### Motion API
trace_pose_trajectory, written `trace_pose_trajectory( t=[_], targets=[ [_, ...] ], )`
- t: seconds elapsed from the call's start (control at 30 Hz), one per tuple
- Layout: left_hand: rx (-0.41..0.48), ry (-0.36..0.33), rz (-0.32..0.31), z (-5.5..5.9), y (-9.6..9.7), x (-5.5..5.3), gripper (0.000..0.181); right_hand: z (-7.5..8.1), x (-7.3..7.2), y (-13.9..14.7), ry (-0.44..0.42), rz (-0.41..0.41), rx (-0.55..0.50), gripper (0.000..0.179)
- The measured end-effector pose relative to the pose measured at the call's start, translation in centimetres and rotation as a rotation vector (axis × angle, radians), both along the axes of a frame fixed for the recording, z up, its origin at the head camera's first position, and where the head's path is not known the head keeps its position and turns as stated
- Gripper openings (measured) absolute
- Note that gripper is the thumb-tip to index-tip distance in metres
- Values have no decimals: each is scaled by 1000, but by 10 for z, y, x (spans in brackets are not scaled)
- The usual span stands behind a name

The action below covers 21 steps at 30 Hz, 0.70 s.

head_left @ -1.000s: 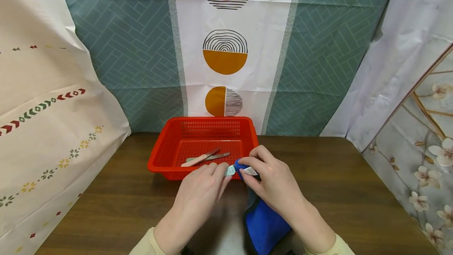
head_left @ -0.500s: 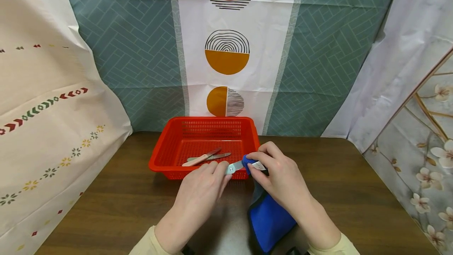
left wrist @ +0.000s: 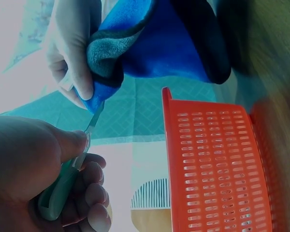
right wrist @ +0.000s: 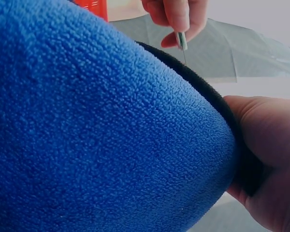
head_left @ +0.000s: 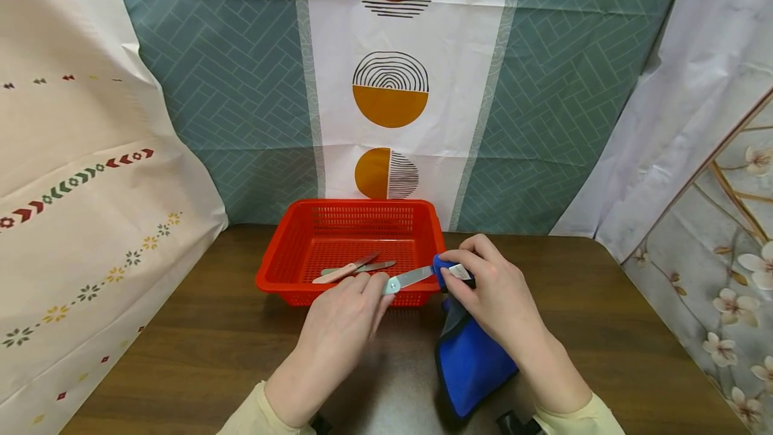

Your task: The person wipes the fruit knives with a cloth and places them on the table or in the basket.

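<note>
A folding knife [head_left: 413,277] with a pale green handle sits in my left hand [head_left: 341,317], blade out and pointing right. In the left wrist view its handle [left wrist: 60,191] lies between thumb and curled fingers. My right hand [head_left: 498,294] pinches a blue cloth [head_left: 474,361] with dark edging around the blade's tip end, which the cloth hides. A white tag [head_left: 459,272] shows beside the right fingers. The rest of the cloth hangs below that hand, its plush face [right wrist: 96,125] filling much of the right wrist view.
Just beyond my hands a red plastic basket [head_left: 350,205] stands on the brown wooden table [head_left: 580,327]. Inside it lie a pink-handled knife [head_left: 335,274] and another knife [head_left: 384,264], crossed. Patterned cloths [head_left: 241,119] hang behind and at both sides.
My right hand has drawn the cloth rightward along the blade, toward its tip, so more bare blade shows. The left hand keeps its grip on the handle, nearly in place.
</note>
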State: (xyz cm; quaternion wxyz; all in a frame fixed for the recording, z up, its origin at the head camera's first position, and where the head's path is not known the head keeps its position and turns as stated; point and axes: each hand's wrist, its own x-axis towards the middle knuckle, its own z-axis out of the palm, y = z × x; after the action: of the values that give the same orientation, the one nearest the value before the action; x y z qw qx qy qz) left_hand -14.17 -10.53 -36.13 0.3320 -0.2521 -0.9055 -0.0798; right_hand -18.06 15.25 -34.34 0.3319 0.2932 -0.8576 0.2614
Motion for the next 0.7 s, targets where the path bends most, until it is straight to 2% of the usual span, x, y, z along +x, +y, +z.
trace_pose_trajectory(
  t=[0.27,0.43,0.53,0.7],
  targets=[
    [12,28,-12,-2,-3,-1,26,1,-3,5,-64,-43,2,25],
    [9,47,-14,-2,-5,-1,26,3,-1,7,-73,-71,3,23],
    [9,45,-14,-2,-4,-2,26,4,2,5,-46,-54,-8,23],
    [2,14,1,-2,-3,-2,28,5,7,-5,12,20,-13,27]
  ],
)
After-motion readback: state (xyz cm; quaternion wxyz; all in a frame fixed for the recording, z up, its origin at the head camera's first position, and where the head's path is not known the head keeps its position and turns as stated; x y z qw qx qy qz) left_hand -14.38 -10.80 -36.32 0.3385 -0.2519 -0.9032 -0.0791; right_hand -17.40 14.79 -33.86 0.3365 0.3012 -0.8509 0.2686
